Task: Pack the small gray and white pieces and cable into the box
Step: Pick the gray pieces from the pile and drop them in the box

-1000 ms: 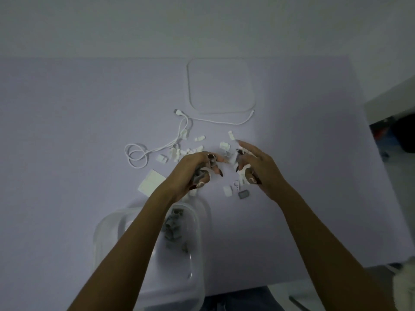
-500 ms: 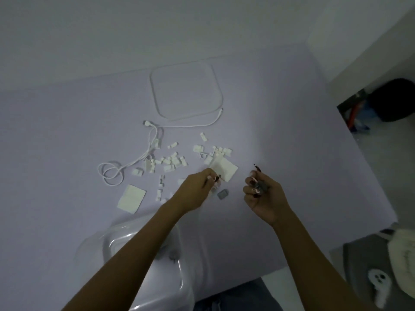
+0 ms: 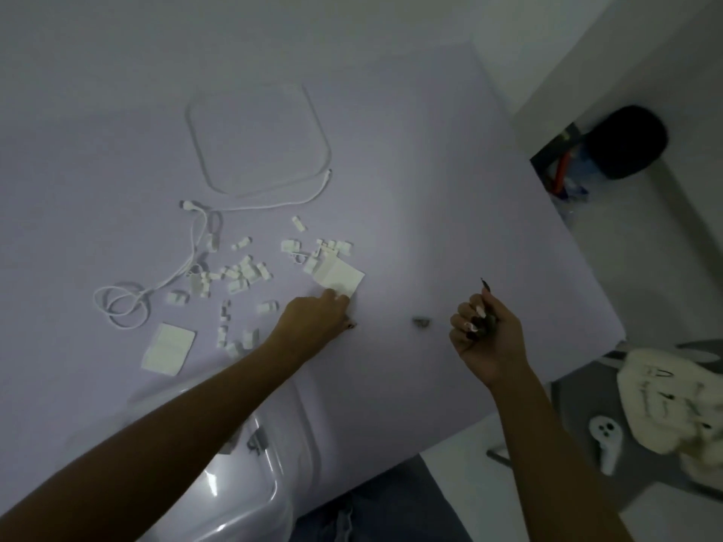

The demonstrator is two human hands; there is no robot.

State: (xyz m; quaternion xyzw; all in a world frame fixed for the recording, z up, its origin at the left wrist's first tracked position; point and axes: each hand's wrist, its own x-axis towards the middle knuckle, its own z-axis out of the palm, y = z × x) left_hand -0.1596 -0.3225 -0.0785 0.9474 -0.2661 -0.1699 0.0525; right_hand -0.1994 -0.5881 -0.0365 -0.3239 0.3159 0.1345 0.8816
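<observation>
Left hand (image 3: 313, 320) knuckles-up on the table (image 3: 450, 213), fingers curled under, touching the near edge of a white card (image 3: 339, 276); pinching anything, cannot tell. Right hand (image 3: 485, 338) palm-up, fingers curled round dark gray pieces. One gray piece (image 3: 421, 322) lying between the hands. White pieces (image 3: 242, 271) scattered left of the card, cable (image 3: 172, 277) beyond them, coiled. Clear box (image 3: 270, 459) nearer than the card, under the left forearm. Lid (image 3: 258, 138) farther than the card.
</observation>
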